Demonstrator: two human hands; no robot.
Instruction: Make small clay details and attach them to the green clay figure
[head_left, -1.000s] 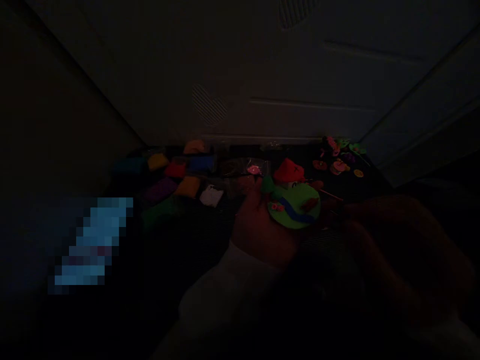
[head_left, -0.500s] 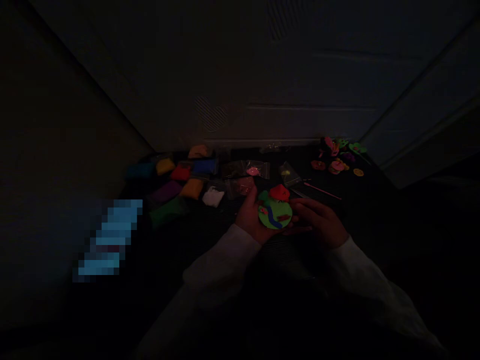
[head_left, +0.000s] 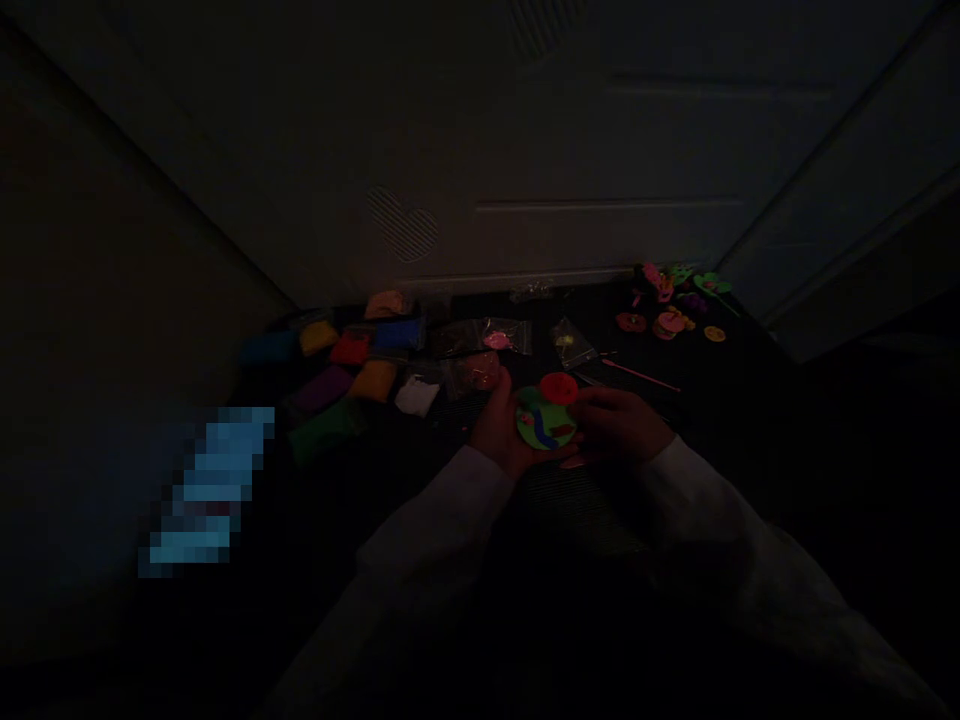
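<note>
The scene is very dark. My left hand (head_left: 499, 430) cups a round green clay disc (head_left: 544, 425) from below and from the left. The disc carries a red lump at its top, a blue strip and small red bits. My right hand (head_left: 622, 425) closes on the disc's right edge, fingers curled against it. Both arms wear pale sleeves.
Several coloured clay bags (head_left: 352, 365) lie on the dark floor to the left. Small clear packets (head_left: 495, 340) sit behind the hands. A thin pink stick (head_left: 641, 375) lies to the right. Small finished clay pieces (head_left: 671, 305) are at the back right, by a pale door (head_left: 570, 200).
The disc and both hands have moved away from the camera and lower, so they look smaller. My right hand has come onto the disc's right edge.
</note>
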